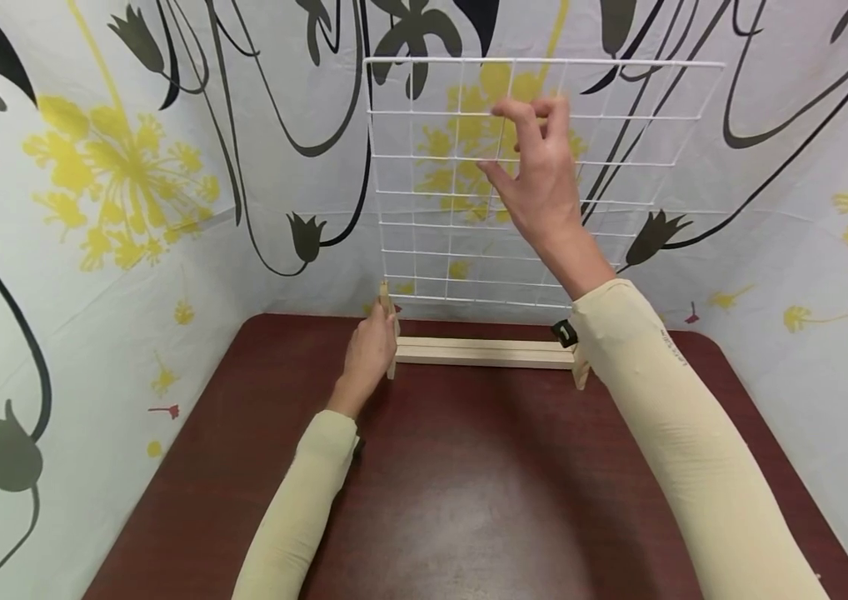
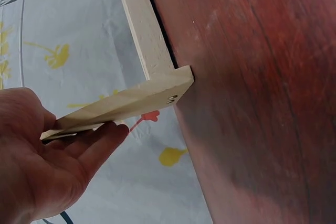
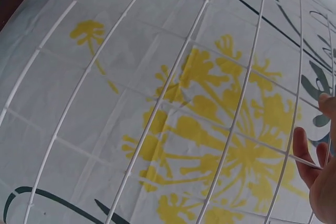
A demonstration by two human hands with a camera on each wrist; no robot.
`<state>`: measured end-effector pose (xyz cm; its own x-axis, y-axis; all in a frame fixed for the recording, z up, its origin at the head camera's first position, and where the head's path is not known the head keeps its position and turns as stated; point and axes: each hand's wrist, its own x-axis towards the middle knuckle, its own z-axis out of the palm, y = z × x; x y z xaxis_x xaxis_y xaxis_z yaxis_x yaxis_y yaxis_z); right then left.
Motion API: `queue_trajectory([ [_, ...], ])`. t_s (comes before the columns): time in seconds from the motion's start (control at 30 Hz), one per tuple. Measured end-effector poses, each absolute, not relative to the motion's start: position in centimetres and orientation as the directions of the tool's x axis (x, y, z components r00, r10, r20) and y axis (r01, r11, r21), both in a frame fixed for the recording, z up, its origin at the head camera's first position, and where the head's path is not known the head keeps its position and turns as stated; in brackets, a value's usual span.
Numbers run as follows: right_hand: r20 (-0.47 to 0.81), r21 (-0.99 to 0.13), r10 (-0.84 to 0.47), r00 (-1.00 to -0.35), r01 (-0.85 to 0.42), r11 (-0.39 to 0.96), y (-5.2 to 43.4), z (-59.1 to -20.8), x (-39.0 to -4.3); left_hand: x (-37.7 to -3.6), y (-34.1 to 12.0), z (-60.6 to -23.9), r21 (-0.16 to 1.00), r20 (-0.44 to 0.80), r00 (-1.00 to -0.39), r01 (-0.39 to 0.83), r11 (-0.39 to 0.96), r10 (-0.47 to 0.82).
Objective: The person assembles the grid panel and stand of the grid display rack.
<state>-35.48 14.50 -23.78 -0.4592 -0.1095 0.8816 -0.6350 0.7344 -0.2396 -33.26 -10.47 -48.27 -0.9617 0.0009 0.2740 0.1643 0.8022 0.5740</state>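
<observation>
- White fabric [image 1: 94, 275] printed with yellow flowers and black vines walls in a dark red-brown table [image 1: 469, 483] on the left, back and right; the near half of the tabletop lies bare between two cream sleeves.
- At left, the left hand [image 1: 368, 354] rests at the left end of a pale wooden base [image 1: 484, 352]. The left wrist view shows its fingers [image 2: 97, 142] lying nearly straight under the short wooden end piece [image 2: 126, 106], with the thumb side above it, holding it lightly.
- That wooden base lies close to the table's far edge, its long axis running left to right, parallel to the back wall. Its short end pieces cross it at both ends.
- Above the base stands a white wire grid panel [image 1: 439, 208], upright and facing the viewer, its top edge near the top of the head view and its lower edge just above the base.
- Right of centre, the right hand [image 1: 536, 179] is raised in front of the grid's upper middle, fingertips [image 3: 302, 148] curled round a thin wire, pinching it.
- A small black clip [image 1: 563, 333] sits near the base's right end, beside the right sleeve.
</observation>
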Motion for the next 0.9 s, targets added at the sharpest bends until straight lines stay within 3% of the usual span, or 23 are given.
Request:
queue_trajectory([
  [0.3,0.88,-0.196,-0.156,-0.448,-0.644,0.74,14.8,-24.2,-35.7,-33.5,-11.0,-47.9,0.587,0.25,-0.968,0.169,0.792,0.021],
  [0.6,0.876,-0.171,-0.184,-0.445,-0.644,0.745,14.6,-24.5,-35.7,-34.4,-12.6,-45.4,0.785,0.148,-0.981,0.196,0.588,0.13],
  [0.77,0.876,-0.174,-0.182,-0.446,-0.644,0.745,14.6,-24.7,-35.7,-35.3,-12.7,-42.4,0.874,0.305,-0.948,0.317,0.368,0.093],
  [0.9,0.878,-0.171,-0.186,-0.44,-0.652,0.739,14.6,-24.7,-35.7,-35.8,-12.0,-38.9,0.878,0.451,-0.892,0.447,0.17,0.015],
])
